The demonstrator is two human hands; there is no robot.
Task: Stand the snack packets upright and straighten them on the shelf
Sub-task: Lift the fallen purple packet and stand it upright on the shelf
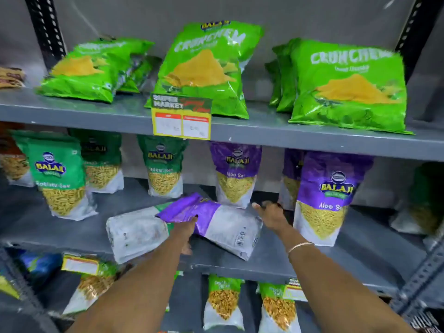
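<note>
Grey metal shelf (pixel 312 255) is stocked with packets. The fallen purple packet (pixel 216 219) is clasped by the left hand (pixel 186 230); the right hand (pixel 271 216) is spread open, touching its end.

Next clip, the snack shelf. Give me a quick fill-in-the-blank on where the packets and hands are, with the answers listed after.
1. The purple packet under the left hand is lying ____ on the middle shelf.
2. It partly overlaps a second fallen packet with a ____ top edge.
3. The right hand reaches between two upright ____ packets.
4. The top shelf holds bags coloured ____.

Answers: flat; green; purple; green
</note>
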